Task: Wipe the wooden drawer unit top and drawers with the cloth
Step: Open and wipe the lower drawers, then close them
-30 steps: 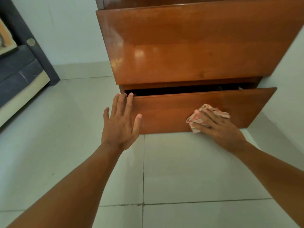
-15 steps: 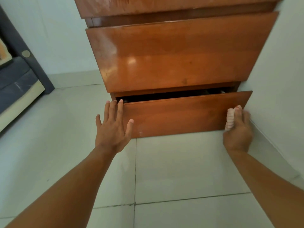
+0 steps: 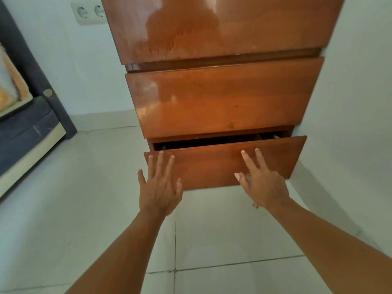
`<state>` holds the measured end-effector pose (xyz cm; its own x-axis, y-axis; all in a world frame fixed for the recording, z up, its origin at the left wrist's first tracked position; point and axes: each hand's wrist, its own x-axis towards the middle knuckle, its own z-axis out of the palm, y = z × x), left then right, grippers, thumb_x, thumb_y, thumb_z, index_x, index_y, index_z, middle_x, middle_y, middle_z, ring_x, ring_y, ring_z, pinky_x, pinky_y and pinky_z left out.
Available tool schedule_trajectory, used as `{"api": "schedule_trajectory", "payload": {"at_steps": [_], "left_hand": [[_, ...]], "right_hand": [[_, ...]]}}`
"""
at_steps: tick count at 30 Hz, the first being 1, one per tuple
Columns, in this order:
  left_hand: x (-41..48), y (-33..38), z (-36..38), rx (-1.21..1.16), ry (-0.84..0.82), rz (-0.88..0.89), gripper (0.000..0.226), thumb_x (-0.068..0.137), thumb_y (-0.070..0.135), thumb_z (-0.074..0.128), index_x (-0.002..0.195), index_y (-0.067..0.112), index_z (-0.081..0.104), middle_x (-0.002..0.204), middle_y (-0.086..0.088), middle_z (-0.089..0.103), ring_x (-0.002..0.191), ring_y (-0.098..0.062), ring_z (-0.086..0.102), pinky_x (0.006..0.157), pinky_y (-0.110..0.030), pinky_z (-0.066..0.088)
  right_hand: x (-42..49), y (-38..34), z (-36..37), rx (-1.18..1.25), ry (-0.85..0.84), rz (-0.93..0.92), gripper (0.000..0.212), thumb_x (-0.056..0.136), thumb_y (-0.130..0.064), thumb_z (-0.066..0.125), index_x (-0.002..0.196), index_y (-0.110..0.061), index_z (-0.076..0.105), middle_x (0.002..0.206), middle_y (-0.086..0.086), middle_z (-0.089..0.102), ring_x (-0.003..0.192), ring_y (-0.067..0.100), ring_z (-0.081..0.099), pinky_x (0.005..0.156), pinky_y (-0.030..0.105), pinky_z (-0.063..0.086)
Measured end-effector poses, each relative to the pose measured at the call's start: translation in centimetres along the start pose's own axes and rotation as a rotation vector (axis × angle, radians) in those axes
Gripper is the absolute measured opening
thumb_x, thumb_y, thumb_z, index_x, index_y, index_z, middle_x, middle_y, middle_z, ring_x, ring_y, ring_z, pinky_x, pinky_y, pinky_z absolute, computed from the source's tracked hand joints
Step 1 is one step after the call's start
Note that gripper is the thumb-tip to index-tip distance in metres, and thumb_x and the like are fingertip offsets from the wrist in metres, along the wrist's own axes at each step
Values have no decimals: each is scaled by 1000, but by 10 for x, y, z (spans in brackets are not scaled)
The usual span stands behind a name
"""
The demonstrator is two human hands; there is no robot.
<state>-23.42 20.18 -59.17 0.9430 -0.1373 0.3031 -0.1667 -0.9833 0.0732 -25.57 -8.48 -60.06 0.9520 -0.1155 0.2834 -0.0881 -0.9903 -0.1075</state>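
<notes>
Bottom drawer (image 3: 214, 166) stands ajar: left hand (image 3: 160, 187) lies flat at its left edge, right hand (image 3: 263, 187) bunches the cloth (image 3: 247, 178); even pressure should close it straight.

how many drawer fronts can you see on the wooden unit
3: top drawer, cropped by the frame; middle drawer, shut; bottom drawer, slightly open. More may sit above view.

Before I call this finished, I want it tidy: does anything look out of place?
Yes: the bottom drawer stands ajar, a dark gap above its front, while the middle drawer sits shut. The left hand and the right hand, gripping the cloth, touch its front.
</notes>
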Motion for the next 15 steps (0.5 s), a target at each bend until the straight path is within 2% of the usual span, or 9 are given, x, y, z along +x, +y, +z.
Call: {"api": "schedule_trajectory", "payload": {"at_steps": [2, 4, 7, 11, 15], "left_hand": [[2, 0, 7, 29, -22, -24, 76, 96, 59, 17, 164, 29, 2, 173, -4, -6, 158, -34, -6, 121, -65, 12], [4, 0, 10, 50, -36, -25, 77, 97, 60, 16, 164, 30, -4, 172, -3, -11, 157, -34, -11, 122, -66, 10], [6, 2, 14, 40, -55, -44, 77, 100, 60, 23, 164, 29, -8, 171, -3, -15, 157, -34, -14, 121, -67, 7], [8, 5, 21, 53, -53, -69, 81, 100, 64, 24, 162, 29, -15, 170, -4, -22, 156, -33, -17, 120, -67, 5], [14, 1, 29, 56, -25, -71, 83, 99, 64, 26, 162, 29, -14, 170, -4, -21, 157, -33, -15, 120, -67, 7]], "right_hand": [[1, -2, 4, -27, -29, -12, 70, 102, -59, 34, 162, -38, 4, 172, 8, 6, 92, 36, 71, 76, 39, 58], [2, -2, 6, -41, -31, -29, 72, 102, -59, 34, 162, -38, 1, 172, 9, 3, 89, 35, 71, 73, 38, 58], [2, -2, 10, -45, -31, -44, 74, 102, -60, 34, 162, -37, -1, 172, 9, -1, 83, 31, 70, 68, 33, 56], [2, -3, 18, -42, -29, -51, 76, 102, -60, 35, 163, -36, -3, 172, 10, -4, 73, 27, 67, 57, 27, 43], [10, -3, 26, -5, -26, -39, 76, 102, -61, 35, 163, -37, -3, 172, 9, -6, 74, 28, 68, 57, 27, 42]]}}
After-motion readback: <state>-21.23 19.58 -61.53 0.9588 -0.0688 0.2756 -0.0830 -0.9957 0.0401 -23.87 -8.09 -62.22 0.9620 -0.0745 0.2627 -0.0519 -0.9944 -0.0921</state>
